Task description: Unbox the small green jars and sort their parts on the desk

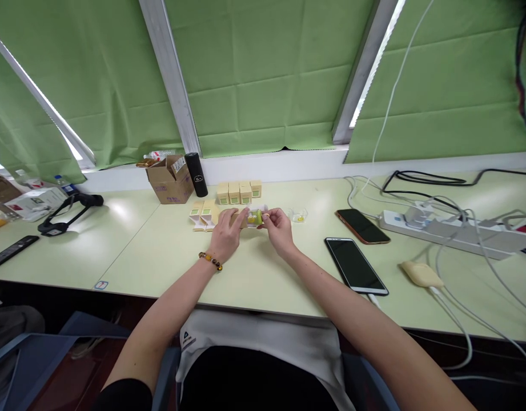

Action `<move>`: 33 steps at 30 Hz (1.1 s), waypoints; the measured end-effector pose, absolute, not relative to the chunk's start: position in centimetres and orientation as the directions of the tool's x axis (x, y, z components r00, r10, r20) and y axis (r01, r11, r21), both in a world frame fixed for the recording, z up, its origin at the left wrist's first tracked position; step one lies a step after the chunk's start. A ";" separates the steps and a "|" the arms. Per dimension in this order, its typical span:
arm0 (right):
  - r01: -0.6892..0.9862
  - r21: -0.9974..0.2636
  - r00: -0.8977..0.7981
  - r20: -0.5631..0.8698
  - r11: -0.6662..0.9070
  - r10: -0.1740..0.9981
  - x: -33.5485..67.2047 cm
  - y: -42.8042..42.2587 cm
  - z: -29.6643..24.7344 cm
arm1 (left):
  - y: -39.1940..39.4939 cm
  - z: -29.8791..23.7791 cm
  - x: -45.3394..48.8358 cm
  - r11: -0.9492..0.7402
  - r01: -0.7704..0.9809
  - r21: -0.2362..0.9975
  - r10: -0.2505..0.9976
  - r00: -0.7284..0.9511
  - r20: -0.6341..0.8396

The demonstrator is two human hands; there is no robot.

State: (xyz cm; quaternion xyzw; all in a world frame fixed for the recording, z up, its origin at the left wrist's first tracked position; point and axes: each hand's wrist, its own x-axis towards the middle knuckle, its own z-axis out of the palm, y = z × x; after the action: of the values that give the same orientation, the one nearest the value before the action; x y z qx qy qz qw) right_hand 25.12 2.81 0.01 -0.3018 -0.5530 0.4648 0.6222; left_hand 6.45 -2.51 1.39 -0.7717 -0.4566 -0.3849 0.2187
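My left hand [227, 230], with a beaded bracelet [211, 261] on its wrist, has its fingers closed over a small cream carton, mostly hidden beneath them. Close beside it, my right hand [280, 231] pinches a small yellow-green object [259, 217]; its exact kind is too small to make out. Clear or white packaging shows behind the fingertips. To the left stand opened cream cartons [207, 212] with raised flaps. A row of closed small cartons [234, 194] sits behind my hands. On the right is a clear plastic tray [297, 215] with something yellow in it.
A cardboard box [171, 180] and a black bottle [196, 174] stand at the back left. Two phones [356, 265] [362, 226], a power strip [442, 233], a cream charger [421, 274] and loose cables lie to the right. A black headset [69, 211] and a remote [12, 252] lie far left.
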 end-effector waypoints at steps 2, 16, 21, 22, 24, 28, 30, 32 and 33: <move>-0.261 -0.880 -0.014 0.414 0.397 0.910 25.4 2.9 0.2 | -2.3 1.5 6.1 -0.477 0.877 0.059 0.537 0.238 0.810; 0.458 -0.736 -0.370 0.352 0.499 0.860 26.3 1.8 0.3 | -0.7 1.4 4.6 -0.584 0.134 0.801 0.784 -0.164 0.599; 0.481 -0.731 -0.341 0.352 0.483 0.872 26.3 1.6 0.5 | -0.9 1.7 5.3 -0.382 -0.259 0.887 0.924 -0.091 0.371; 0.454 -0.742 -0.326 0.377 0.494 0.867 26.3 1.6 0.6 | -1.0 1.9 5.4 -0.351 -0.312 0.883 0.934 -0.051 0.353; 0.361 -0.765 -0.292 0.449 0.533 0.844 26.3 1.5 0.8 | -1.4 2.3 5.7 -0.295 -0.388 0.873 0.942 0.038 0.335; 0.154 -0.800 -0.251 0.535 0.579 0.806 26.3 1.2 1.5 | -1.9 2.5 6.2 -0.209 -0.423 0.882 0.946 0.143 0.292; 0.109 -0.815 -0.268 0.528 0.569 0.806 26.2 1.0 1.7 | -1.8 2.2 6.3 -0.198 -0.407 0.892 0.950 0.144 0.277; 0.092 -0.828 -0.289 0.509 0.553 0.811 26.1 0.9 1.8 | -1.7 1.7 6.3 -0.205 -0.376 0.904 0.954 0.128 0.270; 0.086 -0.837 -0.297 0.497 0.541 0.816 26.0 0.9 1.8 | -1.6 1.5 6.3 -0.213 -0.356 0.910 0.956 0.118 0.270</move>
State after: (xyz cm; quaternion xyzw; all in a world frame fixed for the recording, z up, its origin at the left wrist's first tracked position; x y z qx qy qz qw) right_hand 26.01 0.94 1.76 -0.3135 -0.7190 0.3624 0.5034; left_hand 6.30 -1.57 1.48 -0.5038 -0.2973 -0.5940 -0.5522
